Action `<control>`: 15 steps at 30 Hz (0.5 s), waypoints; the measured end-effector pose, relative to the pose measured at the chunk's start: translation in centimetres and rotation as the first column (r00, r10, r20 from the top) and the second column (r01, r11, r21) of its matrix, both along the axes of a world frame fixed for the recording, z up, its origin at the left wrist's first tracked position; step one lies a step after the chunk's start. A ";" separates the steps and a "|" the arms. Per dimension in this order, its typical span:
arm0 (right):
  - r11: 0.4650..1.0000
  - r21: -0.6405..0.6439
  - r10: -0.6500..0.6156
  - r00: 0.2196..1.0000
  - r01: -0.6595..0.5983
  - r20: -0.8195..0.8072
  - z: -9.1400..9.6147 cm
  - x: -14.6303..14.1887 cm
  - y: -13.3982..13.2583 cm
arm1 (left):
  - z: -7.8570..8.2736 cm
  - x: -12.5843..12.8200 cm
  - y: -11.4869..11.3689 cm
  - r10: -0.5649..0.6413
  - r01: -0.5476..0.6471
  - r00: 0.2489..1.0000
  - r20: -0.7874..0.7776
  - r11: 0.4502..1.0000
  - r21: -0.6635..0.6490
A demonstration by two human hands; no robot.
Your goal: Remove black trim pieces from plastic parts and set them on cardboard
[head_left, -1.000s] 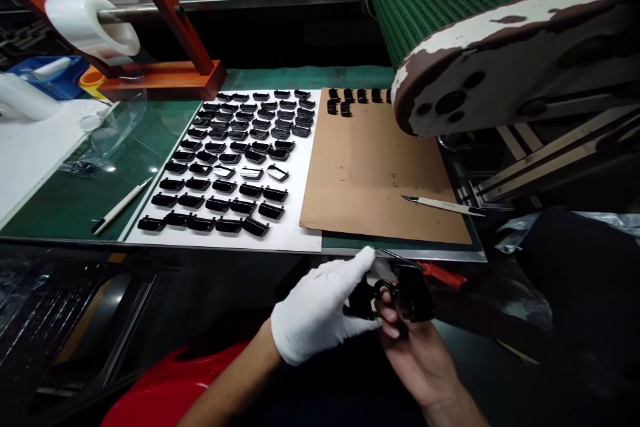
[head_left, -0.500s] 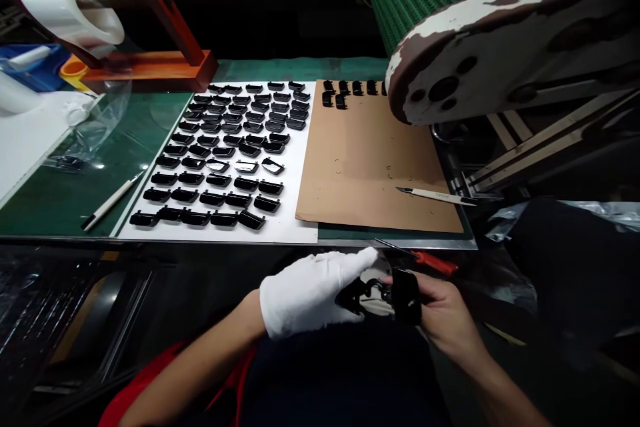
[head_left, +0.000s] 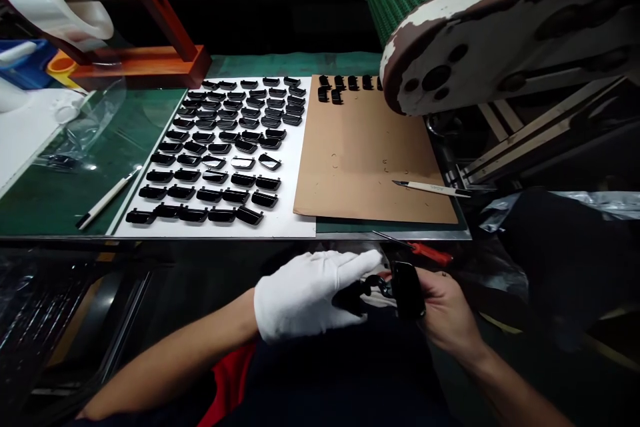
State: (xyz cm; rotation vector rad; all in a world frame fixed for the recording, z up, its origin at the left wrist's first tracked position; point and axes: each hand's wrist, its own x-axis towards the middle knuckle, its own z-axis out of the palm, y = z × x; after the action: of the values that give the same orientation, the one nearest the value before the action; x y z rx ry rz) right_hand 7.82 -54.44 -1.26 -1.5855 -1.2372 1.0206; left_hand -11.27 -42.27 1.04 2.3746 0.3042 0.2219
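Observation:
My left hand wears a white glove and is closed around a dark plastic piece, mostly hidden by the fingers. My right hand is bare, with its fingers closed on a glossy black plastic part. Between the hands a curved black hook-like bit shows, but I cannot tell which piece it belongs to. Both hands are below the bench's front edge, close to my lap. Just beyond them lies a screwdriver with a red handle.
Rows of black plastic parts cover a white board. Several more stand at the back of a cardboard sheet, which also bears a craft knife. Another knife lies left. A green-belted roller overhangs the right side.
The view has shifted slightly, moving the bench a little left and up. Both hands keep their hold, and the black part in my right hand appears slightly tilted.

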 end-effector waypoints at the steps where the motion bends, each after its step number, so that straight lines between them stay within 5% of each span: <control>1: 1.000 0.003 0.004 1.000 -0.004 -0.023 0.0 0.1 0.0 | 0.0 -0.1 -0.4 0.029 -0.029 0.999 0.041 1.000 -0.005; 7: 1.000 -0.019 -0.006 0.944 -0.001 -0.331 -1.3 -0.1 -0.3 | -0.8 -0.8 -3.3 0.194 -0.177 0.970 0.148 0.977 -0.120; 15: 0.990 -0.025 -0.131 0.854 0.137 -0.503 -3.9 -2.4 -2.1 | -1.8 -0.6 -6.6 0.321 -0.285 0.933 0.161 0.935 -0.213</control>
State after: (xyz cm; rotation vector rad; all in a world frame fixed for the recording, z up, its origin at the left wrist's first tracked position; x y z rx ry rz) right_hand 5.41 -56.53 -5.16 -1.2581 -0.7576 1.2336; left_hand -11.90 -48.88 -0.77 2.0931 0.5755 0.5434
